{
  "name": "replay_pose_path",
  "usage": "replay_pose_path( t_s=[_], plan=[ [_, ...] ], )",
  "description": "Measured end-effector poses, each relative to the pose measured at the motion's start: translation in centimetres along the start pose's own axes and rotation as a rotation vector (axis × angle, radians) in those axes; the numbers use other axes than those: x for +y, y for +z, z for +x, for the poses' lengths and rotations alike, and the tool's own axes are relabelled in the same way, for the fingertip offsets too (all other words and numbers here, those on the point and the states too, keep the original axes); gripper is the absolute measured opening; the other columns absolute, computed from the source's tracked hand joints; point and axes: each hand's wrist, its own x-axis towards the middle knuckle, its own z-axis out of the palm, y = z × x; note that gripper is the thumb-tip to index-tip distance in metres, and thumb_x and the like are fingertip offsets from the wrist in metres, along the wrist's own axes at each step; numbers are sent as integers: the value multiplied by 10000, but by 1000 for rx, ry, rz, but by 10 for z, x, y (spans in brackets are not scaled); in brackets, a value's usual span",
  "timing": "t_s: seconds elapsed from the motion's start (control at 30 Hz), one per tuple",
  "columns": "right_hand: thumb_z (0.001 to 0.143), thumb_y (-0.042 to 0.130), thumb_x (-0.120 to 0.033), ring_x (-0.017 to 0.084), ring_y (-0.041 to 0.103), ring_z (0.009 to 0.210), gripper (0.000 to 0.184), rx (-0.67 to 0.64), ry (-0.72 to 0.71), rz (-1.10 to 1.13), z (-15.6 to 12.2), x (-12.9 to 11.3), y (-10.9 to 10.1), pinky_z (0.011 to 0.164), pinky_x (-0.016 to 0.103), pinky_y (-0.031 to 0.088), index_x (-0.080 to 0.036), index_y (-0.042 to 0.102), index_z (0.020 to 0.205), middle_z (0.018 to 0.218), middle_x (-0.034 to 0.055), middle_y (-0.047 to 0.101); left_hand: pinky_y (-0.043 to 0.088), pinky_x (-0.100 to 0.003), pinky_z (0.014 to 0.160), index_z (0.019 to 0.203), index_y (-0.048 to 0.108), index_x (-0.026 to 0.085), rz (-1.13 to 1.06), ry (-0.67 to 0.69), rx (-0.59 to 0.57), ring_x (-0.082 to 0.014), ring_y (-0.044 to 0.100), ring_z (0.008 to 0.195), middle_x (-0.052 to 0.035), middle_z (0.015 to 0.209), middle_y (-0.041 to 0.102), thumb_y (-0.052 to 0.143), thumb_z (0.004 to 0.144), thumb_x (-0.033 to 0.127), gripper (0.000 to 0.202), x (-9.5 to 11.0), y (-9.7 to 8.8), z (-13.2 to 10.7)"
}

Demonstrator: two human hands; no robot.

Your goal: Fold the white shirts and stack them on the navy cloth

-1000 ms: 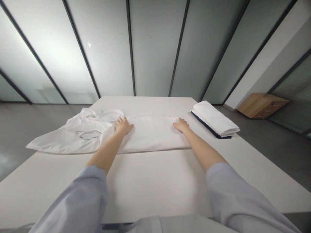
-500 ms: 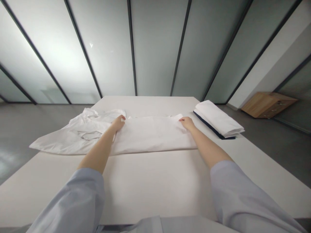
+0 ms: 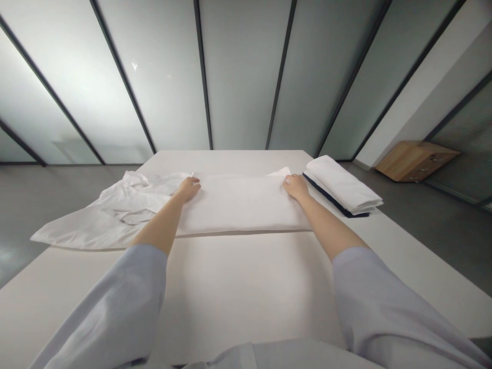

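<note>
A white garment (image 3: 242,205) lies across the middle of the white table (image 3: 246,292), flat and folded into a long rectangle. At its far left corner my left hand (image 3: 188,188) is closed on the cloth, fingers bent over the edge. My right hand (image 3: 295,187) grips the far right corner, where a small flap of fabric sticks up beyond the fold. Left of the rectangle is a crumpled heap of white cloth (image 3: 130,192), partly behind my left forearm. Whether the heap and the rectangle are one piece I cannot tell.
A stack of folded white cloth (image 3: 342,184) with a dark navy piece (image 3: 326,196) beneath it rests near the table's right edge. Frosted glass panels (image 3: 242,77) stand behind the table. A wooden cabinet (image 3: 411,161) is on the floor at the far right.
The far edge of the garment has shifted slightly away from me, and both hands with it. A flap at the far right corner now stands out more. The view has tilted a little.
</note>
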Motion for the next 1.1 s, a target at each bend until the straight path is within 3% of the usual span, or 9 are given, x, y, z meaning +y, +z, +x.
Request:
replay_pose_path(
  t_s=[0.13, 0.3, 0.4, 0.5, 0.63, 0.73, 0.87, 1.0, 1.1],
  plan=[
    [894, 447, -335, 319, 503, 1156, 437, -131, 24, -69, 1, -10, 9, 937, 392, 401, -96, 570, 1239, 1283, 204, 546, 399, -319, 1018, 1324, 533, 113, 235, 47, -63, -276, 525, 1224, -172, 1330, 547, 523, 773, 270, 573, 10, 18, -5],
    [912, 407, -403, 341, 459, 1222, 512, -296, 57, -46, -3, -10, 23, 980, 457, 378, -100, 494, 1315, 1381, 202, 472, 389, -454, 1018, 1349, 478, 140, 387, 28, -126, -335, 452, 1277, -181, 1377, 494, 437, 844, 335, 543, 14, 30, -19],
    [923, 379, -419, 338, 455, 1239, 509, -340, 69, -20, -6, -7, 26, 990, 473, 368, -142, 477, 1338, 1393, 183, 469, 380, -478, 1018, 1392, 417, 147, 433, -4, -67, -355, 376, 1333, -189, 1461, 404, 496, 823, 370, 616, 21, 26, -25],
    [907, 422, -427, 342, 438, 1263, 557, -258, 94, -49, -8, -16, 21, 1012, 476, 346, -145, 427, 1387, 1428, 194, 429, 318, -476, 1071, 1452, 318, 158, 486, 26, 38, -348, 226, 1417, -177, 1556, 246, 553, 808, 395, 725, 42, 21, -33],
    [920, 416, -409, 310, 366, 1336, 544, -119, -48, -63, -20, -58, 2, 1070, 435, 283, -150, 426, 1399, 1461, 174, 409, 300, -472, 1078, 1383, 428, 203, 481, 208, -109, -315, 343, 1363, -136, 1474, 414, 418, 880, 547, 609, 84, 31, -55],
    [954, 343, -433, 287, 437, 1289, 458, -256, -241, -28, -43, -98, -11, 1096, 458, 236, -206, 568, 1281, 1376, 130, 531, 372, -463, 1013, 1322, 506, 188, 456, 234, -312, -326, 467, 1268, -150, 1372, 527, 302, 867, 686, 705, 106, 50, -80],
    [978, 232, -485, 323, 484, 1249, 529, -599, -291, 48, -84, -129, -17, 1079, 623, 166, -241, 627, 1230, 1333, 116, 580, 405, -403, 974, 1251, 587, 136, 460, 284, -418, -315, 556, 1180, -189, 1257, 607, 251, 882, 679, 738, 107, 72, -109],
    [974, 227, -505, 364, 449, 1273, 535, -595, -267, 46, -104, -129, -12, 1005, 697, 225, -257, 612, 1252, 1380, 145, 526, 385, -455, 1001, 1275, 582, 157, 429, 222, -410, -347, 486, 1259, -205, 1350, 533, 257, 874, 682, 736, 100, 79, -116],
    [976, 199, -513, 359, 424, 1298, 553, -587, -250, 42, -94, -131, -6, 1015, 691, 214, -273, 583, 1294, 1409, 138, 499, 380, -538, 986, 1326, 548, 192, 404, 143, -448, -387, 420, 1311, -206, 1438, 448, 246, 868, 679, 734, 103, 80, -102]
  ],
)
